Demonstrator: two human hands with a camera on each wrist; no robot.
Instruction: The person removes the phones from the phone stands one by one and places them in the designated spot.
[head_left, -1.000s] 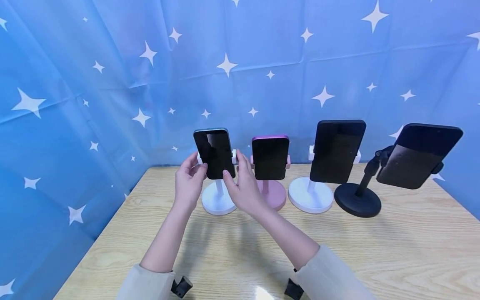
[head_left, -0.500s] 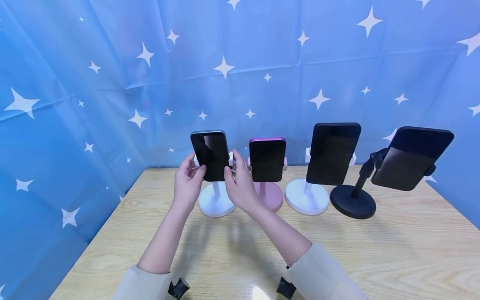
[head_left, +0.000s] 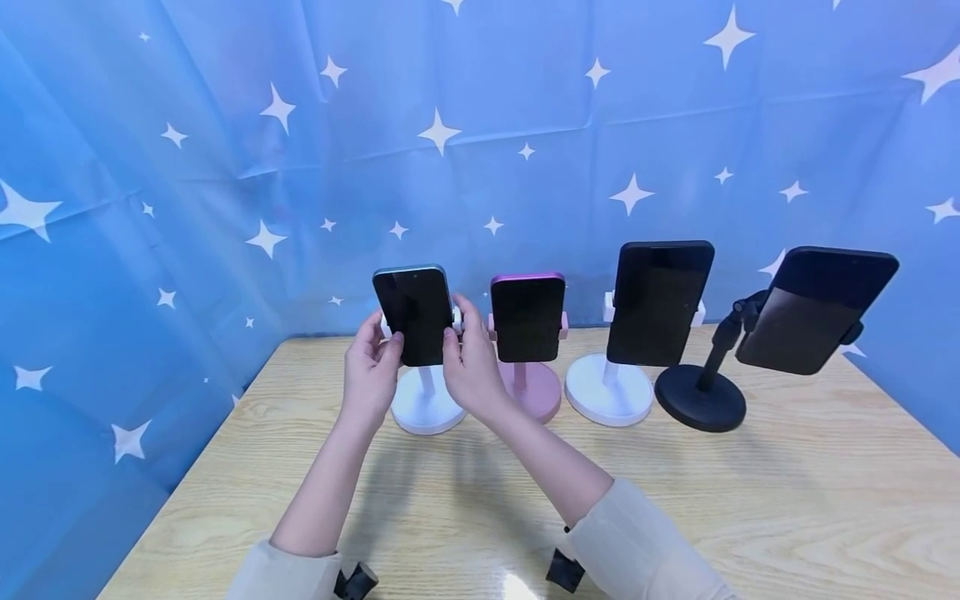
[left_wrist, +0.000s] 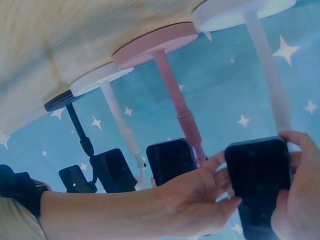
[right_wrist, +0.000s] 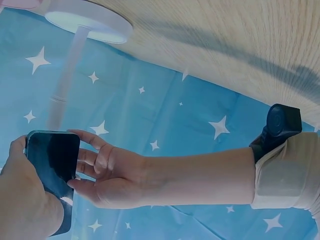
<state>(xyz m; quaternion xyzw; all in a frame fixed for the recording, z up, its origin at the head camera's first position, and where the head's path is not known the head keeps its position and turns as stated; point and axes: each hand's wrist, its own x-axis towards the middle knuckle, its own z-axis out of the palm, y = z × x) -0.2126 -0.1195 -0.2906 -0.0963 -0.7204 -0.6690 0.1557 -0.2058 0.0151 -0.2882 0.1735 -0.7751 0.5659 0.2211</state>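
In the head view, a phone with a light-blue edge [head_left: 415, 315] stands upright in the clamp of a white phone stand [head_left: 426, 408], the leftmost one. My left hand [head_left: 369, 375] holds the phone's left side, its thumb at the lower edge of the screen and its fingers beside the white clamp. On the opposite side, my right hand [head_left: 475, 362] grips the right edge, thumb in front and fingers reaching past the clamp. The left wrist view shows both hands around the dark phone [left_wrist: 260, 185]; fingertips behind it are partly hidden.
To the right stand a pink phone stand [head_left: 536, 392] with a purple-edged phone [head_left: 528, 319], another white stand [head_left: 609, 392] with a larger black phone [head_left: 660, 304], and a black stand [head_left: 701, 400] with a tilted phone [head_left: 816, 308]. A starry blue curtain [head_left: 360, 167] hangs behind the wooden table [head_left: 675, 508].
My right thumb has slid from the phone's lower screen to its right edge. The phone's tilt has changed slightly, and the bright reflection on its screen has gone. The head view has shifted a little.
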